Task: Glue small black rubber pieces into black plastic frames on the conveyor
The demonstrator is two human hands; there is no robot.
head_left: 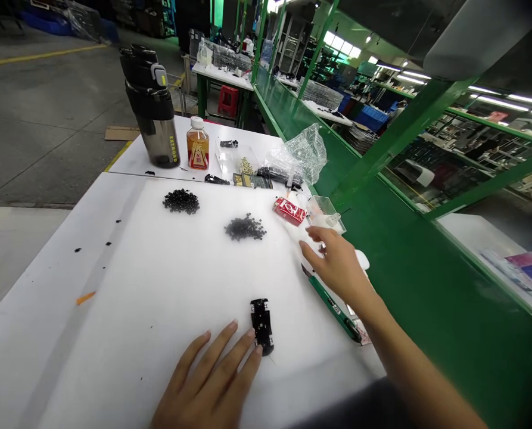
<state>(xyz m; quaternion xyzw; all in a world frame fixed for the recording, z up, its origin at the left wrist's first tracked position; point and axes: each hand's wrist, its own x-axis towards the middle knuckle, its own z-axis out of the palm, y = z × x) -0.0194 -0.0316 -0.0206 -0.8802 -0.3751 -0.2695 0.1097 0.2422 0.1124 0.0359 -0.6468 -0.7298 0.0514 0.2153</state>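
My left hand [207, 381] lies flat on the white table with its fingers spread. Its fingertips touch the side of a small black part shaped like a toy car chassis [261, 328]. Over the table's right side my right hand [337, 262] is open, with thumb and forefinger apart. A small shiny object [323, 249] shows just past its thumb; I cannot make out what it is or whether the fingers touch it. Below this hand lies a green utility knife [335, 307] with its blade out. A red printed box [289, 211] and a clear plastic tray [326, 214] are beyond the fingers.
Two piles of tiny black parts, one glossy [181, 202] and one duller [245, 228], lie mid-table. Farther back stand a dark tumbler [152, 113] and an amber drink bottle [198, 146], near crumpled clear plastic wrap [301, 155]. An orange piece [86, 298] lies left. A green frame borders the right.
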